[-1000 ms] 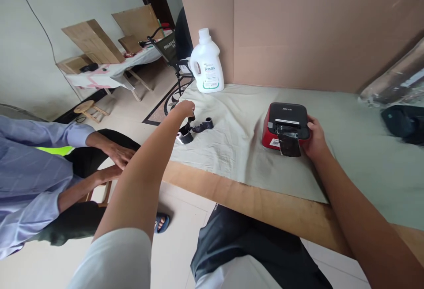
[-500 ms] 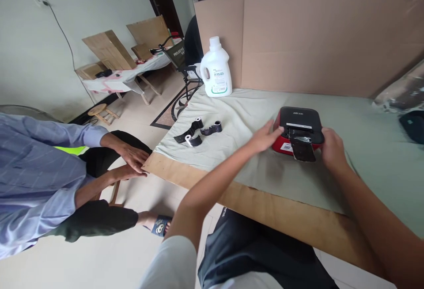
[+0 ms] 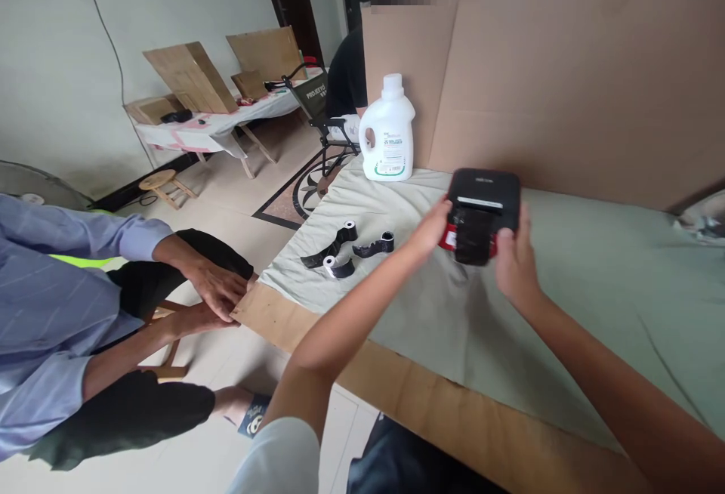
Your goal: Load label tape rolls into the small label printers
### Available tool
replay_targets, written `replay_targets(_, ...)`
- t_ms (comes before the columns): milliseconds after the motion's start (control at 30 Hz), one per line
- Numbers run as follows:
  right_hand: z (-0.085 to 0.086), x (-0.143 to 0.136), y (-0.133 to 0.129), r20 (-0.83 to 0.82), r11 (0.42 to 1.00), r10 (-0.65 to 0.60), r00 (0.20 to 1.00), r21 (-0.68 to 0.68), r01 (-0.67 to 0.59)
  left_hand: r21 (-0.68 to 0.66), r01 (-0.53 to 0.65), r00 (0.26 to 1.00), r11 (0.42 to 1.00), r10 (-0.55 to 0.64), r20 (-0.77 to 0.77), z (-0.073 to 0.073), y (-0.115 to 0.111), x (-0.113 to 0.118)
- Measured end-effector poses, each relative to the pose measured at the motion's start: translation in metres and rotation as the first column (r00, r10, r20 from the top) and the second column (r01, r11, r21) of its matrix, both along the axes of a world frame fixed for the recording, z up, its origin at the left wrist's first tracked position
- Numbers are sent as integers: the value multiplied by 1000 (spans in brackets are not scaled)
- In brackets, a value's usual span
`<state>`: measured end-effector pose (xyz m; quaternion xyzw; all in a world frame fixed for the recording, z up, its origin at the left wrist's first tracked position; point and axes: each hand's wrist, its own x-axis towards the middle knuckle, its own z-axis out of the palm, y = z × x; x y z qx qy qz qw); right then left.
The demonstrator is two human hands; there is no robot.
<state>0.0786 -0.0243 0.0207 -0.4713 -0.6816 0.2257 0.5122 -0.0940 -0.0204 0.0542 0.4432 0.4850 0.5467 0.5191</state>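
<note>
A small black-and-red label printer [image 3: 485, 186] is held between my two hands at the back of the cloth-covered table, seemingly raised a little, its top tilted towards me. From its front slot hangs a glossy black strip [image 3: 474, 237]. My left hand [image 3: 433, 228] grips the left side, and my right hand [image 3: 516, 258] clasps the right side with the thumb at the front. To the left lie several black rolls on white cores: one roll [image 3: 338, 267] in front, another [image 3: 345, 236] behind it, and a third [image 3: 381, 245] at the right, with loose tails.
A white detergent bottle [image 3: 390, 135] stands near the far left corner. Behind it rises a cardboard panel [image 3: 566, 71]. At the left, a seated person's hands [image 3: 212, 294] rest at the wooden table edge [image 3: 277, 313]. A plastic bag [image 3: 705, 218] lies far right.
My hands have carried the printer to the left and back, closer to the bottle, and its top now tilts more towards me. My view has shifted slightly; the rolls stay put.
</note>
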Motion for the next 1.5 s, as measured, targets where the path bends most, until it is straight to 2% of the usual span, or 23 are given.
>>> replay_targets(67, 1, -50, 25, -58, 994, 102, 993, 34, -100, -82, -117, 991, 990, 121, 48, 14, 20, -41)
replay_targets(167, -9, -116, 65, -175, 983, 184, 967, 10, -186, -208, -255, 961, 944, 271, 52, 24, 47, -96)
replay_targets(233, -21, -148, 88, -208, 973, 219, 953, -23, -229, -252, -333, 935, 909, 353, 35, 23, 59, -123)
replay_targets(300, -33, -172, 105, -205, 964, 247, 947, -47, -261, -287, -383, 914, 878, 406, 21, 15, 66, -142)
replay_targets(433, -53, -197, 119, -171, 958, 260, 950, -78, -276, -351, -409, 896, 842, 444, 22, -11, 73, -160)
replay_targets(533, -61, -204, 119, -174, 952, 270, 947, -97, -289, -352, -396, 901, 848, 432, 27, -26, 76, -162)
replay_targets(600, -61, -203, 118, -200, 941, 294, 935, -109, -319, -316, -398, 908, 861, 418, -5, -27, 77, -162)
replay_targets(667, -58, -193, 115, -216, 922, 329, 919, -135, -362, -225, -494, 869, 840, 480, -119, -19, 74, -161)
replay_targets(733, -52, -168, 107, -218, 905, 354, 910, -166, -392, -89, -631, 765, 771, 600, -233, -5, 62, -158)
replay_targets(800, -47, -122, 95, -227, 904, 346, 910, -178, -388, 120, -733, 625, 669, 733, -270, 10, 37, -150)
replay_targets(867, -45, -54, 78, -248, 924, 293, 923, -173, -340, 360, -722, 542, 591, 806, -238, 18, -1, -133)
replay_targets(900, -45, -13, 69, -239, 942, 233, 943, -184, -279, 470, -675, 530, 568, 817, -226, 18, -23, -121)
replay_targets(933, -46, 31, 61, -189, 959, 157, 969, -205, -196, 535, -600, 554, 594, 792, -257, 15, -45, -106)
replay_targets(967, -47, 76, 53, -103, 970, 64, 993, -227, -86, 551, -507, 605, 663, 729, -321, 9, -67, -89)
replay_targets(1033, -50, 168, 41, 84, 960, -153, 985, -226, 168, 475, -206, 711, 855, 465, -527, -7, -104, -52)
replay_targets(1067, -51, 211, 37, 155, 939, -235, 959, -217, 265, 419, -31, 718, 908, 312, -622, -17, -117, -31)
replay_targets(1100, -51, 250, 35, 212, 904, -338, 917, -198, 379, 360, 146, 688, 922, 167, -706, -26, -125, -10)
replay_targets(1133, -50, 284, 34, 261, 867, -417, 871, -173, 467, 301, 302, 628, 905, 48, -777, -34, -128, 12)
replay_targets(1233, -41, 352, 35, 347, 741, -607, 715, -79, 667, 155, 618, 397, 771, -136, -907, -52, -114, 80)
replay_targets(1300, -31, 373, 38, 367, 653, -683, 631, -81, 753, 85, 740, 268, 667, -176, -947, -58, -94, 124)
replay_targets(1367, -24, 384, 44, 379, 595, -703, 601, -149, 790, 20, 839, 159, 543, -211, -964, -61, -76, 159)
replay_targets(1433, -22, 393, 52, 384, 599, -674, 631, -216, 771, -35, 905, 75, 425, -239, -968, -65, -67, 179)
replay_targets(1500, -24, 404, 65, 378, 641, -649, 660, -195, 742, -68, 924, 28, 377, -242, -970, -68, -68, 184)
